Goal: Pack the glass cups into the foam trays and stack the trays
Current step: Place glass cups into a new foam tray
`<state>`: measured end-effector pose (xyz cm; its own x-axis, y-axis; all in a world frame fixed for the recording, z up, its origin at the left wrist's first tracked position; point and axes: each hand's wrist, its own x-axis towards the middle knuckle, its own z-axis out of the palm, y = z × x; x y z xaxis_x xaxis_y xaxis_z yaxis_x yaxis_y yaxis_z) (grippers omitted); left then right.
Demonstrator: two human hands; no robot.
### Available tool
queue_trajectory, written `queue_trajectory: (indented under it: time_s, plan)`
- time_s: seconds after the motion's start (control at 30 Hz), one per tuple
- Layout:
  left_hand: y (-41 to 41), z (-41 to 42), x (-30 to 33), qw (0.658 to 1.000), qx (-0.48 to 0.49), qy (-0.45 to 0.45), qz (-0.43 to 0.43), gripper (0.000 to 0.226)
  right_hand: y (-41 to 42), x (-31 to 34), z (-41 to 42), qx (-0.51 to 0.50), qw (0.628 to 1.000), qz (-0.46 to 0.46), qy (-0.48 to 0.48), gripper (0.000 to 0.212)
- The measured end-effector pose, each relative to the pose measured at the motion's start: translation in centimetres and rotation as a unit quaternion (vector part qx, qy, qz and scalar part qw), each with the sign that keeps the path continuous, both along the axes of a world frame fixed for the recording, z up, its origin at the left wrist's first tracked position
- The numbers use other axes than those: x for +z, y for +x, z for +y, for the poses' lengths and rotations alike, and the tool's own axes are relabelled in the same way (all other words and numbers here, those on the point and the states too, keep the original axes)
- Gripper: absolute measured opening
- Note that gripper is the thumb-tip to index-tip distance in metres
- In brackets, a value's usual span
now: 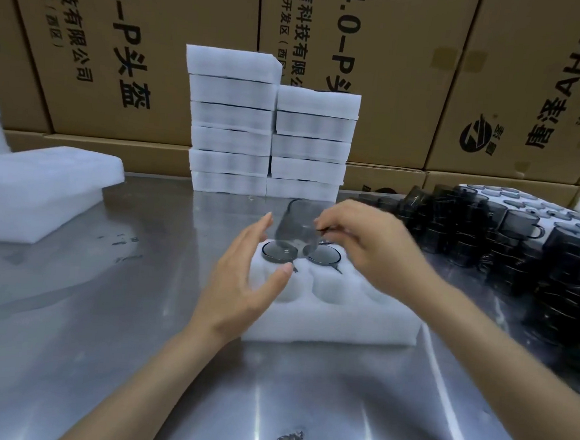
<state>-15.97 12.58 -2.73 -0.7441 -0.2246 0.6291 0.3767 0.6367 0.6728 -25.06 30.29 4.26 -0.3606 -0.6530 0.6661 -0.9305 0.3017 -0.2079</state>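
spare foam (40,188): loose slabs piled far left on the steel table (102,327); probably stock within reach for later.
left hand (243,285): fingers straight and spread, holds nothing; hovers at the tray's left edge, likely to steady it or guide the cup in.
tray in work (326,322): white foam, round pockets, near centre. Far row holds two cups (279,251) seated rim-up; near pockets are empty. Judgement: early in this tray.
cup in hand (296,225): smoky glass, blurred, tilted, just above the far-row pockets, not seated.
right hand (358,248): fingertips pinch the cup at its right side, seemingly at the handle; exact contact is lost in the blur.
done stacks (270,132): two columns of foam trays far centre, touching side by side, left one taller. Contents are hidden.
cup supply (505,255): dark glass cups with handles, stacked on the right, close to the picking hand.
cartons (430,58): brown wall behind; print is rotated, reads "4.0-P", "AHA", "科技有限公司", "头盔".
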Motion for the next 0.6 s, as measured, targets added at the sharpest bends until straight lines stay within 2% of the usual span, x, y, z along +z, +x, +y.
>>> queue_trajectory:
  time_s: [0.07,0.17,0.3,0.37,0.43,0.6]
  plan:
    - [0.1,0.1,0.0,1.0,0.002,-0.008,-0.005,0.076,0.9,-0.9,-1.6,0.013,0.999,-0.023,-0.034,0.023]
    - [0.1,0.6,0.0,0.999,0.026,-0.021,0.019,0.067,1.7,-1.7,-3.1,0.011,0.986,-0.109,-0.125,0.031]
    - [-0.1,0.9,-0.1,0.994,0.056,-0.023,0.088,0.054,3.0,-3.2,-3.9,-0.04,0.973,-0.136,-0.184,0.027]
    - [-0.2,1.1,0.0,0.989,0.086,-0.016,0.121,0.056,3.6,-3.7,-4.1,-0.036,0.97,-0.149,-0.189,0.019]
    - [-0.2,1.3,-0.1,0.983,0.117,-0.021,0.141,0.057,4.0,-3.9,-4.5,-0.018,0.974,-0.147,-0.173,0.02]
    - [0.0,1.5,-0.3,0.985,0.119,-0.048,0.118,0.07,4.1,-4.5,-4.4,-0.03,0.987,-0.099,-0.125,0.015]
